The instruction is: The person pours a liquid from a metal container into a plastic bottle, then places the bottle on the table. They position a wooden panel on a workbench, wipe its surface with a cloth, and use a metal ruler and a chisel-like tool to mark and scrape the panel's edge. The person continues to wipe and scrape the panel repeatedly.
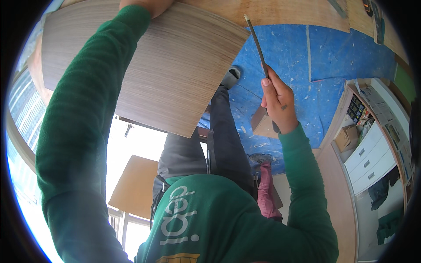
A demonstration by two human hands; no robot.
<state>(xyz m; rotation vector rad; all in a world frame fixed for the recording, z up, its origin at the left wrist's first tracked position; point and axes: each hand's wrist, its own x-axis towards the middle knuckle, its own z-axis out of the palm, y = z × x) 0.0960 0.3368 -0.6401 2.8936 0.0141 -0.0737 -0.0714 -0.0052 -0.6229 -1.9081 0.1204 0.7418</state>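
A wood-grain, grey-brown board (175, 70) lies flat in front of me, its right corner jutting over the floor. My left hand (147, 5) is at the board's far part, cut off by the top edge of the picture, so its fingers are hidden. To the right of the board, my right hand (280, 103) is closed round a long, thin dark file (258, 44). Its pale tip points up and away from me, beyond the board's right corner. The file's dark lower end shows below the hand.
Blue sheeting (329, 52) covers the floor, with a small wooden box (265, 123) on it. A pink trouser leg (266, 188) of another person is behind my legs. At right stands a cabinet with white drawers (368, 158). A plywood surface (289, 13) runs along the top.
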